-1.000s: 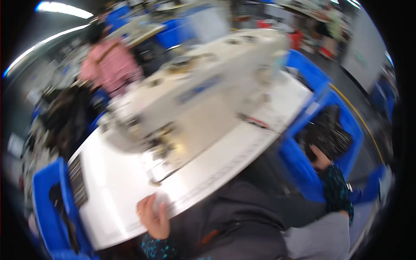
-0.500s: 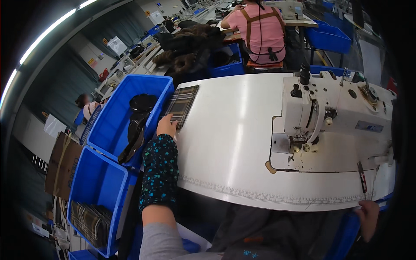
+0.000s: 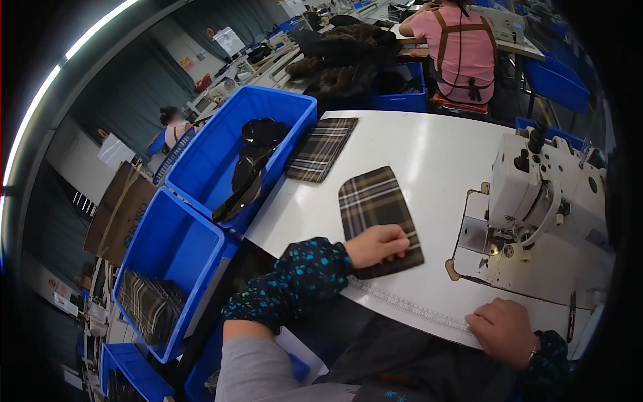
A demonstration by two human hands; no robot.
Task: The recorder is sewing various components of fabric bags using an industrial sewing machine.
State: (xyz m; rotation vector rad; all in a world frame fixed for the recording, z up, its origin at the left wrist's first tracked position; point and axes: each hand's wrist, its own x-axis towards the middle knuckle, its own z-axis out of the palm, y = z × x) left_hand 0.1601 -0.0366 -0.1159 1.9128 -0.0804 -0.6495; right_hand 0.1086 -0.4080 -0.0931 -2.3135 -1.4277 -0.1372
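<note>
Here, in the head view, a plaid cloth lies flat on the white table, between the upper blue bin and the sewing machine. The person's left hand is on its near part, fingers curled in, though whether they pinch it cannot be told; the right hand rests at the table's front edge, its grip also unclear. Light, even pressure would likely keep the cloth smooth and its edges unfolded
</note>
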